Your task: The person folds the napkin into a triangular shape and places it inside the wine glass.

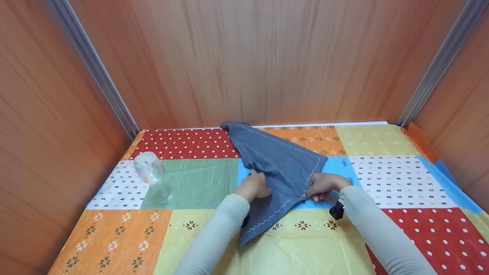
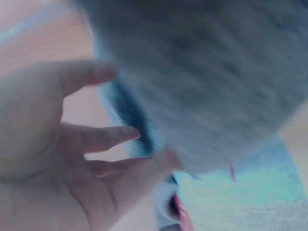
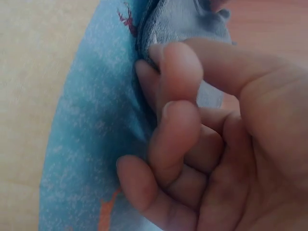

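Observation:
A grey cloth [image 1: 282, 152] with pale wavy stitching along its edges lies askew at the middle of the table, partly raised and creased between the hands. My left hand [image 1: 255, 185] is at its left side, fingers extended and spread against the fabric; in the left wrist view, the blurred cloth [image 2: 207, 86] fills the upper right beside the fingertips. At the cloth's right edge, my right hand [image 1: 321, 185] pinches the stitched hem between thumb and fingers. The right wrist view has the curled fingers [image 3: 180, 72] at the fabric's edge.
A clear stemmed glass [image 1: 149, 168] stands on the left of the table. Patchwork cloth [image 1: 198, 183] in bright squares covers the tabletop. Wood-grain panels [image 1: 244, 61] enclose the back and both sides.

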Demonstrator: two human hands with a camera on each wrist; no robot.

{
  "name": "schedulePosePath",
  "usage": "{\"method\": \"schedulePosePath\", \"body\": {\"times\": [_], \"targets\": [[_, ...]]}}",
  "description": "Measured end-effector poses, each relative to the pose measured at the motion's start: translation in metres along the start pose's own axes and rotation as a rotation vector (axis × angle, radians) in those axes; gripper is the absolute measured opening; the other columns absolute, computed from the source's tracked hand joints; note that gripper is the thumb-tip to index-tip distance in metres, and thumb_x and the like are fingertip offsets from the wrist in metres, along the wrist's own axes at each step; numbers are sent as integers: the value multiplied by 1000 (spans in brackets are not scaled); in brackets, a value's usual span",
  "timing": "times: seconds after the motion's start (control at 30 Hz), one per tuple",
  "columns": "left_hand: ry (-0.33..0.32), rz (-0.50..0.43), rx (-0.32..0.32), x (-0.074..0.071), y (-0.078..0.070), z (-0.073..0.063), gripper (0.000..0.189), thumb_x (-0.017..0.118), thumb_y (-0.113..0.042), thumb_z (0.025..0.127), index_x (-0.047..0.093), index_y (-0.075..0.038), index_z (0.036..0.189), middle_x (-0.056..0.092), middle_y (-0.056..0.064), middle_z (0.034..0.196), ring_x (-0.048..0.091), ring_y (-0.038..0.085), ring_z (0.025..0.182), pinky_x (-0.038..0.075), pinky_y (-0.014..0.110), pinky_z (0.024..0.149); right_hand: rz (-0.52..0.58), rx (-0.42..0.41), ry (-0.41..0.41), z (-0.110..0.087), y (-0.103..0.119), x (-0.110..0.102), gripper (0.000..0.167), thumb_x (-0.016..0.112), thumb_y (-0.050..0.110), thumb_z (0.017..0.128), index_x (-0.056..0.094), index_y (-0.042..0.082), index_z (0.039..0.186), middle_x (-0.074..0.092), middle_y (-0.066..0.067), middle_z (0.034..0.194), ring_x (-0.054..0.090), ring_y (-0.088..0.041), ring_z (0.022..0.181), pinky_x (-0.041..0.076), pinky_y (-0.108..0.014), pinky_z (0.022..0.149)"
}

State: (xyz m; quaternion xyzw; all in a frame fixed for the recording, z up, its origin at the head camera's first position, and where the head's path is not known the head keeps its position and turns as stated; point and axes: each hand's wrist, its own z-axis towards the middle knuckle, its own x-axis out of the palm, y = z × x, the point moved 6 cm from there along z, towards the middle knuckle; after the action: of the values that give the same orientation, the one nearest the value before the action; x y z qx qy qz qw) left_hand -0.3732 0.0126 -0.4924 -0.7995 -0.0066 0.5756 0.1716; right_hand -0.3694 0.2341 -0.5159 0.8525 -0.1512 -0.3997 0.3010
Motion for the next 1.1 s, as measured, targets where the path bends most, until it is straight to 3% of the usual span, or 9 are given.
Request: {"method": "schedulePosePath", "body": {"times": [0.13,0.33,0.5,0.67,0.87,0.93,1.0,1.03,1.1], "targets": [[53,95,1,10,-5,-13,79,70,-45,91,41,-4,152,32,23,157,32,41,143,33,46,113,17,0,17,1,-3,-2,31,74,27,91,71,6,68,62,0,57,50,-7,47,40,-22,49],[80,119,44,15,-7,-22,91,71,-56,87,36,-8,155,24,21,161,21,41,147,32,50,114,7,36,-8,-2,-9,-15,38,64,35,98,70,5,76,64,-2,63,54,-8,51,47,-24,53],[85,90,80,17,-5,-25,89,73,-54,87,36,-11,156,23,20,162,18,41,148,30,52,114,59,49,-192,2,-27,-39,40,56,33,103,68,4,77,63,-2,63,55,-10,53,48,-26,53],[84,91,79,20,-4,-26,87,73,-53,87,37,-12,155,24,19,162,18,41,149,31,53,113,69,78,-423,7,-46,-61,45,55,32,103,55,11,62,49,2,55,42,-12,48,38,-29,48],[95,97,58,21,-2,-26,87,72,-53,88,36,-14,156,22,17,163,16,40,149,30,54,113,119,48,-526,14,-53,-70,49,56,30,102,37,17,59,26,5,53,23,-11,47,25,-28,48],[93,104,64,22,-3,-25,86,71,-53,89,36,-14,156,22,17,163,16,40,149,30,54,114,130,40,-546,16,-54,-70,43,57,29,102,39,12,66,28,4,56,25,-12,50,26,-29,51],[92,106,74,22,-5,-25,86,71,-53,89,36,-14,156,22,17,163,17,40,149,30,53,114,142,49,-560,17,-55,-70,33,58,29,101,53,0,85,38,-2,65,36,-18,57,33,-33,57],[90,106,78,22,-5,-25,86,72,-53,89,36,-14,156,23,17,163,17,41,149,30,53,114,140,54,-560,17,-55,-69,37,58,30,101,55,-6,102,47,-10,73,46,-24,66,40,-37,64],[92,108,80,22,-5,-26,86,72,-53,89,37,-13,156,23,18,163,17,41,149,31,53,113,142,69,-554,18,-55,-67,62,60,33,100,41,-13,138,55,-27,103,55,-38,95,47,-47,84]]}}
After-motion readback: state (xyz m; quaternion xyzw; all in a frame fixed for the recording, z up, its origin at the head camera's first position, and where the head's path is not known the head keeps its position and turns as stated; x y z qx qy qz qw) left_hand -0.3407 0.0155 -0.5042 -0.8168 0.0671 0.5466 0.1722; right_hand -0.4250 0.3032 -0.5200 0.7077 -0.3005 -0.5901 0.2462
